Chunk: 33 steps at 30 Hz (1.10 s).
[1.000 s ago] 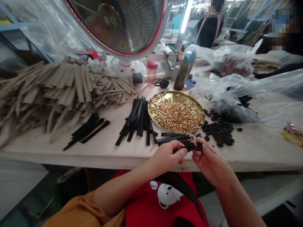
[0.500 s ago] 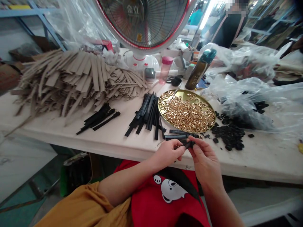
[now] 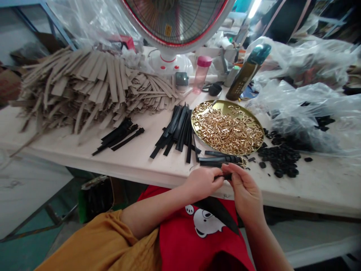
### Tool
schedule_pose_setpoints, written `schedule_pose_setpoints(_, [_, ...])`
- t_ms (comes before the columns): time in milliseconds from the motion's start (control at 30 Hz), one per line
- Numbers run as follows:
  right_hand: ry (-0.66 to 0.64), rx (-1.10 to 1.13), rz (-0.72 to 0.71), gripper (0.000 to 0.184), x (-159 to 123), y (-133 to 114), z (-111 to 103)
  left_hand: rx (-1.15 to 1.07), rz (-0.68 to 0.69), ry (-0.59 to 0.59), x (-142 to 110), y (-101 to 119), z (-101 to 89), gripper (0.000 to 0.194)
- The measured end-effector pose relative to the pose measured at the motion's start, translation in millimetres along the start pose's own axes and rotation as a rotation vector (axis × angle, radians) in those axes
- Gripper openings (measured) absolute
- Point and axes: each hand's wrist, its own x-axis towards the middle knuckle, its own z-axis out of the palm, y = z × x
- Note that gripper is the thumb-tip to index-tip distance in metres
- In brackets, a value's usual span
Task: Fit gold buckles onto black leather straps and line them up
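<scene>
My left hand (image 3: pixel 203 182) and my right hand (image 3: pixel 244 189) meet at the near edge of the table (image 3: pixel 132 162), both pinched on a short black strap (image 3: pixel 223 176) held between them. Just beyond the fingers lie a few more black straps (image 3: pixel 217 162). A round gold tray (image 3: pixel 225 106) heaped with small gold metal fittings (image 3: pixel 228 131) stands right behind them. To its right lies a heap of small black round pieces (image 3: pixel 279 158).
A bundle of black straps (image 3: pixel 177 131) and a smaller one (image 3: pixel 118 136) lie left of the tray. A big pile of tan strips (image 3: pixel 84 86) fills the left. At the back stand a fan (image 3: pixel 175 22), a pink bottle (image 3: pixel 202 73) and a dark bottle (image 3: pixel 245 75). Clear plastic bags (image 3: pixel 304 109) cover the right.
The view has swung right and downward. My hands stay together at the table edge; the right fingers have shifted along the black strap.
</scene>
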Motion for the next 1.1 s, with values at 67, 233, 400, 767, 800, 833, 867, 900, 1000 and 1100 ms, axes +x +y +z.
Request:
schedule_pose_setpoints(67, [0.034,0.137,0.072,0.024,3,0,-1,-0.02,0.001,0.014,0,3,1.8,0.029])
schedule_pose_setpoints(233, [0.029,0.347,0.255,0.016,7,7,-4,-0.075,0.003,0.007,3,6,6.1,0.028])
schedule_pose_setpoints(400, [0.045,0.388,0.278,0.018,3,16,-1,-0.17,-0.06,-0.018,4,4,12.1,0.029])
schedule_pose_setpoints(767, [-0.025,0.239,0.228,0.032,-6,16,-3,-0.448,-0.1,-0.07,0,-3,5.1,0.026])
schedule_pose_setpoints(800, [-0.034,0.28,0.231,0.036,-7,15,-5,-0.486,-0.11,-0.091,-1,-4,4.5,0.025])
schedule_pose_setpoints(833, [-0.042,0.329,0.236,0.037,-7,14,-6,-0.514,-0.124,-0.11,-2,-4,3.8,0.025])
schedule_pose_setpoints(867, [-0.054,0.37,0.246,0.033,-8,13,-7,-0.531,-0.139,-0.129,-3,-4,2.9,0.024])
schedule_pose_setpoints(900, [-0.072,0.395,0.263,0.026,-9,12,-8,-0.534,-0.15,-0.139,-4,-4,1.8,0.024])
schedule_pose_setpoints(1000, [-0.173,0.408,0.355,0.023,-12,11,-11,-0.433,-0.152,-0.113,-10,-2,-2.5,0.023])
schedule_pose_setpoints(1100, [-0.275,0.402,0.465,0.032,-15,13,-14,-0.24,-0.106,-0.068,-15,2,-6.3,0.021])
